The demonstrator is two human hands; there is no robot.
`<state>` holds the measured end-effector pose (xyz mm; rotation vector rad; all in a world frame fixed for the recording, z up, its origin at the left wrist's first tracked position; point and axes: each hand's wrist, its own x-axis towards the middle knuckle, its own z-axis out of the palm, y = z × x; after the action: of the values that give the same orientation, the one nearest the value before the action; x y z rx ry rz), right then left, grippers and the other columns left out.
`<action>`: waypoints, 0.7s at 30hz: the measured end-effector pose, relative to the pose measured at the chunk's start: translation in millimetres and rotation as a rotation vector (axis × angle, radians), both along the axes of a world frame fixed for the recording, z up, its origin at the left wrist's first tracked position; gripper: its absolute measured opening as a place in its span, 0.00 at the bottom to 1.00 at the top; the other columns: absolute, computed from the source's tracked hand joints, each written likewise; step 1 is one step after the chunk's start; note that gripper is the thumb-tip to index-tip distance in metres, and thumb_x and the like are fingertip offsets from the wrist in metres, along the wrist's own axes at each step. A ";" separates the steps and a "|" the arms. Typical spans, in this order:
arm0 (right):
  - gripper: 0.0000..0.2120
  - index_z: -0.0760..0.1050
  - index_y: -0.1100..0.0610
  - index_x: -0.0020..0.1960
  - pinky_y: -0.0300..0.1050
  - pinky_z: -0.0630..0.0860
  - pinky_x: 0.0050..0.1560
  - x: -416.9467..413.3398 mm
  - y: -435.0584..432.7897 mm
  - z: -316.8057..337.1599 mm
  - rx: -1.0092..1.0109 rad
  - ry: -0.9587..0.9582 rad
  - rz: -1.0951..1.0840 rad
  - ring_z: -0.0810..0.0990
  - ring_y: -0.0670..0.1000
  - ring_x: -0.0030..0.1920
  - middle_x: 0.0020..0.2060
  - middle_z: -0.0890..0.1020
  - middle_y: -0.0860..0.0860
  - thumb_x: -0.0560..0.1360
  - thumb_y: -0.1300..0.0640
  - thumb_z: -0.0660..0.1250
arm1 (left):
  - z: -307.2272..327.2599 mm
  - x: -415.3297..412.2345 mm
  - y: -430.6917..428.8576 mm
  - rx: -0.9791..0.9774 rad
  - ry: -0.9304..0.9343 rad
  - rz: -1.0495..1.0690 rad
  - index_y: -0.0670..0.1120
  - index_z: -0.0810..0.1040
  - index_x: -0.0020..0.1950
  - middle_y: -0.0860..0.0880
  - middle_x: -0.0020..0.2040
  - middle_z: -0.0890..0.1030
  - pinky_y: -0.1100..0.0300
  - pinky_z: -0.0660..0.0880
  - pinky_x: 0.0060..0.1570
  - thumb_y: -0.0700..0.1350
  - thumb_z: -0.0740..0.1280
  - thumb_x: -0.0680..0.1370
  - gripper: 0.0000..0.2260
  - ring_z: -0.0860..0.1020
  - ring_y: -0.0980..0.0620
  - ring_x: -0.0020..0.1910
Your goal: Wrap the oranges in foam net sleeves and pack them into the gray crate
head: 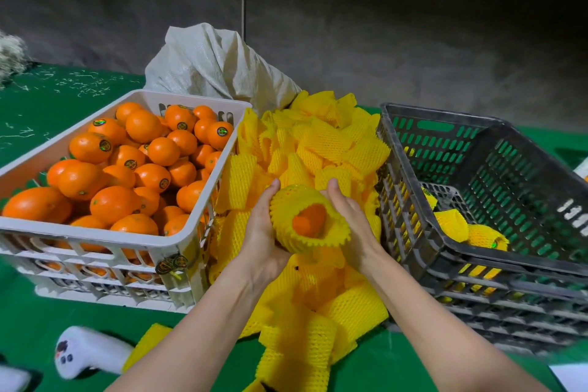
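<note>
Both hands hold one orange [309, 220] that sits inside a yellow foam net sleeve [297, 200], its open end facing me. My left hand [262, 226] cups the sleeve's left side and my right hand [348, 219] grips its right side. They hover over a heap of loose yellow sleeves [318, 143]. A white crate [178, 245] at the left is full of bare oranges [127, 165]. The gray crate [413, 200] at the right holds a few wrapped oranges [471, 229] on its floor.
A white woven sack [216, 64] lies behind the sleeve heap. A white handheld device [86, 352] rests on the green table [47, 312] at the lower left. The gray crate stands stacked on another gray crate [509, 315]. White scraps litter the far left.
</note>
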<state>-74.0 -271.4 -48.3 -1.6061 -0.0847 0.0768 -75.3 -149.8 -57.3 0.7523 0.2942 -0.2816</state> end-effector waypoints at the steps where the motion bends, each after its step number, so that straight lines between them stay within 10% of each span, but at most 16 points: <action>1: 0.27 0.83 0.51 0.34 0.46 0.76 0.50 -0.2 0.2 0.7 0.051 0.096 0.025 0.80 0.45 0.40 0.36 0.84 0.47 0.79 0.43 0.51 | -1.2 1.5 -1.1 0.036 -0.001 0.042 0.56 0.77 0.54 0.45 0.43 0.85 0.51 0.78 0.45 0.55 0.63 0.78 0.08 0.83 0.46 0.43; 8: 0.22 0.80 0.36 0.31 0.46 0.76 0.47 -0.8 15.0 -5.1 0.015 0.136 -0.066 0.79 0.47 0.43 0.31 0.82 0.39 0.66 0.30 0.50 | -8.1 9.1 -0.3 0.778 -0.301 0.332 0.46 0.64 0.28 0.46 0.26 0.67 0.52 0.63 0.36 0.56 0.59 0.80 0.23 0.67 0.49 0.29; 10: 0.27 0.83 0.45 0.42 0.52 0.77 0.52 0.7 16.1 -10.9 0.129 0.172 -0.035 0.81 0.54 0.48 0.42 0.85 0.49 0.65 0.29 0.53 | -10.1 9.8 1.9 0.955 -0.419 0.386 0.48 0.59 0.25 0.49 0.24 0.61 0.50 0.57 0.32 0.55 0.61 0.80 0.25 0.60 0.50 0.26; 13: 0.28 0.78 0.59 0.55 0.47 0.79 0.50 3.4 19.2 -11.7 0.395 0.322 -0.051 0.83 0.55 0.46 0.45 0.84 0.58 0.75 0.37 0.54 | -5.2 6.5 -1.2 0.771 -0.411 0.429 0.48 0.61 0.24 0.48 0.24 0.60 0.49 0.56 0.30 0.51 0.65 0.78 0.25 0.59 0.50 0.27; 15: 0.22 0.77 0.59 0.47 0.39 0.79 0.36 4.4 18.7 -7.8 0.540 0.396 -0.035 0.83 0.50 0.33 0.33 0.84 0.55 0.79 0.43 0.52 | -4.4 5.9 -3.5 0.523 -0.318 0.394 0.45 0.66 0.26 0.47 0.26 0.65 0.54 0.60 0.31 0.47 0.67 0.77 0.21 0.63 0.50 0.29; 21: 0.17 0.77 0.57 0.42 0.39 0.76 0.35 1.0 18.5 -7.9 0.600 0.367 -0.062 0.81 0.48 0.31 0.30 0.83 0.52 0.78 0.47 0.56 | 0.2 8.0 -5.2 0.384 -0.221 0.268 0.42 0.70 0.35 0.44 0.35 0.74 0.60 0.70 0.32 0.48 0.65 0.78 0.15 0.73 0.48 0.36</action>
<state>-73.0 -252.9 -56.2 -0.9746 0.2106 0.2700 -67.2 -155.0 -57.1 1.1010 0.2384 0.1170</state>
